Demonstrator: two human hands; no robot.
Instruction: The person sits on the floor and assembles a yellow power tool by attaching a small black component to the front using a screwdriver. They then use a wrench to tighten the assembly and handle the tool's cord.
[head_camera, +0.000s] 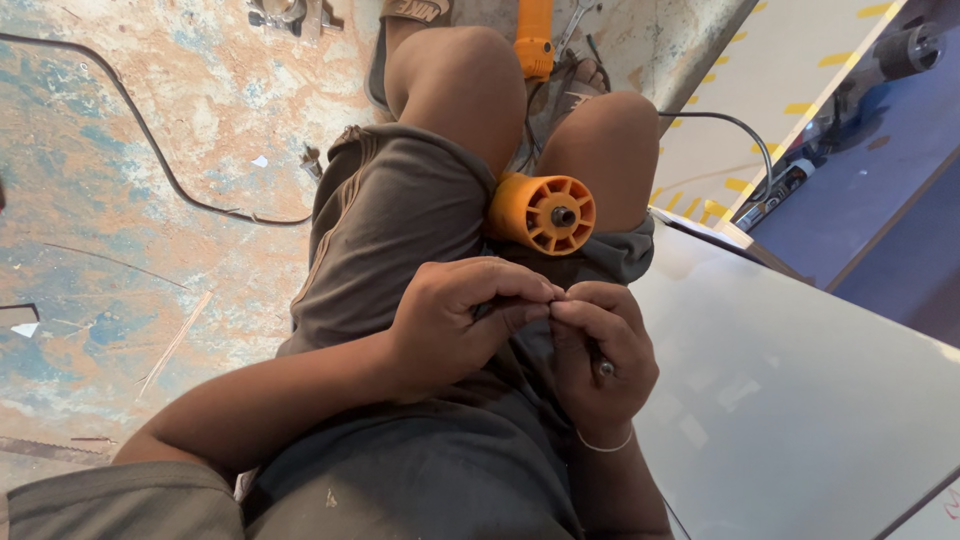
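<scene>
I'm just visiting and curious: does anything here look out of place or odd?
Yes. An orange power tool is wedged between the seated person's knees rather than set down, while both hands, left hand and right hand, pinch something small in front of it. A black cable trails loose over the stained, patchy floor.

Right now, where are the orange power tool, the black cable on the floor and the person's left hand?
orange power tool (541, 212): head view, on its round vented end.
black cable (150, 150): head view, mid-run on the floor.
left hand (455, 320): head view, back of the hand.
</scene>
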